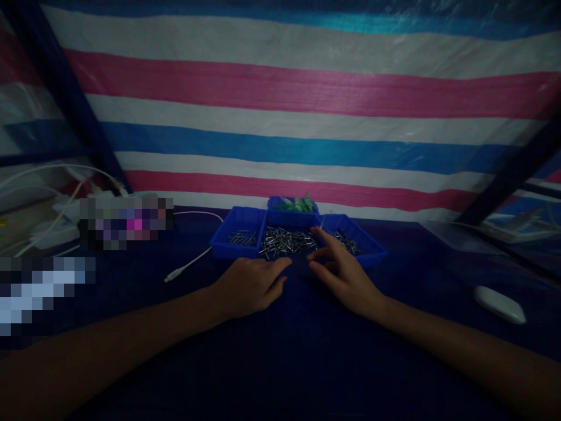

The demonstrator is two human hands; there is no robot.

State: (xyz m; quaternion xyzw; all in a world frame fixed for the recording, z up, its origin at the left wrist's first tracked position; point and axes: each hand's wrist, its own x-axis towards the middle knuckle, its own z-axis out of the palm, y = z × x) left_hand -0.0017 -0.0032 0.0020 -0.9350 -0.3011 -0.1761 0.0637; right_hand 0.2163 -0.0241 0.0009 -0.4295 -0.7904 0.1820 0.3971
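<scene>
My left hand (248,286) hovers just in front of a loose pile of thin metal pins or nails (287,241). Its thumb and forefinger point right with a gap between them, and its other fingers are partly hidden. My right hand (346,280) is at the pile's right side, fingers spread, the forefinger reaching toward the right blue tray (372,251). A thin pale sliver shows by that fingertip; I cannot tell whether it is touched. More metal pins lie in the right tray and in the left blue tray (219,242). No held object is visible in either hand.
Behind the pile, a third blue tray (293,218) holds green and clear pieces. A white cable (188,268) lies on the dark blue table (284,362) at left, near a blurred-out object. A white rounded device (499,304) is at right. Striped sheeting (298,93) hangs behind.
</scene>
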